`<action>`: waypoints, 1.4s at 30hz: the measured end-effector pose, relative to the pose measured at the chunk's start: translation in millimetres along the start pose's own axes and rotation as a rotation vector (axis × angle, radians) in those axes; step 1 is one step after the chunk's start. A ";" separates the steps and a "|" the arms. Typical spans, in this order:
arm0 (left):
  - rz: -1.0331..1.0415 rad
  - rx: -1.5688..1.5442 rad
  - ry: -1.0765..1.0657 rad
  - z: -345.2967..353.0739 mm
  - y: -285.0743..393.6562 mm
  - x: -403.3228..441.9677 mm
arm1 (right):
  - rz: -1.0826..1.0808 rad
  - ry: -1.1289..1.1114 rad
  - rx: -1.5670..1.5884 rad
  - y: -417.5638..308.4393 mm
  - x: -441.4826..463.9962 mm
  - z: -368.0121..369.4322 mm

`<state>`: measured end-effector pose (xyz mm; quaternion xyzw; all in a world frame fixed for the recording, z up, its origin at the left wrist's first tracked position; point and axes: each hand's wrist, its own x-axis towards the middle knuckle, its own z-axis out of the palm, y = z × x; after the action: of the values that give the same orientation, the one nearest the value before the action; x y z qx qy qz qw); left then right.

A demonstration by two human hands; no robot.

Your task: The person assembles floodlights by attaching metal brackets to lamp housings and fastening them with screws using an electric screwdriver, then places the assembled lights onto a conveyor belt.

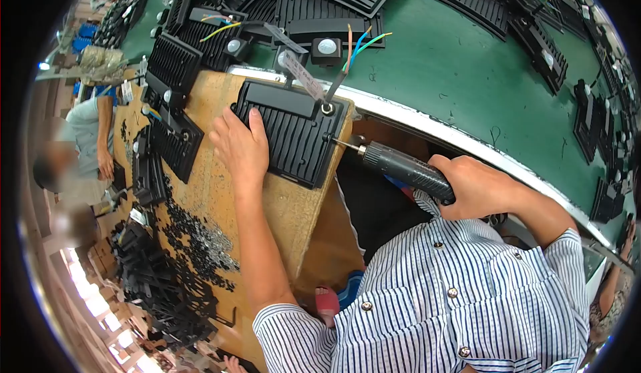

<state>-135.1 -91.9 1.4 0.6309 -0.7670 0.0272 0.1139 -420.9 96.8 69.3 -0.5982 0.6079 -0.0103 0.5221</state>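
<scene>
The finned housing [292, 129] lay on the desk [287, 216] at upper centre, the fingers of the left hand [242, 147] spread at its left edge, those of the right hand [477, 185] wrapped round a screwdriver [404, 169] whose bit [346, 144] might have slipped had that one-sided hold let the housing pivot.

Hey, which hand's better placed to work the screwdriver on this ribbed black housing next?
Probably your right hand: it holds the screwdriver, tip at the black housing. Your left hand touches its opposite side.
</scene>
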 end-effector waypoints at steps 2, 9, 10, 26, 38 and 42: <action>0.048 0.004 0.007 1.6 -0.5 -0.4 | -0.023 -0.023 0.052 6.2 0.1 -1.4; 0.045 -0.013 -0.036 -5.4 8.4 -1.8 | -0.018 -0.218 0.263 6.1 3.4 -19.6; 0.048 -0.016 -0.037 -4.8 5.9 -2.1 | -0.017 -0.241 0.293 8.1 6.2 -18.3; 0.043 -0.015 -0.008 0.7 1.1 1.6 | 0.024 -0.636 0.874 33.2 26.5 -18.2; 0.043 0.045 -0.041 6.5 -8.1 9.9 | -0.122 -0.058 0.188 23.8 8.6 10.8; -0.014 0.007 -0.012 5.2 -9.1 7.0 | -0.130 0.207 0.098 44.6 -41.1 27.7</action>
<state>-128.2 -101.5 -3.2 0.6368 -0.7632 0.0253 0.1070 -445.6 156.7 53.9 -0.6059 0.6170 -0.1357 0.4835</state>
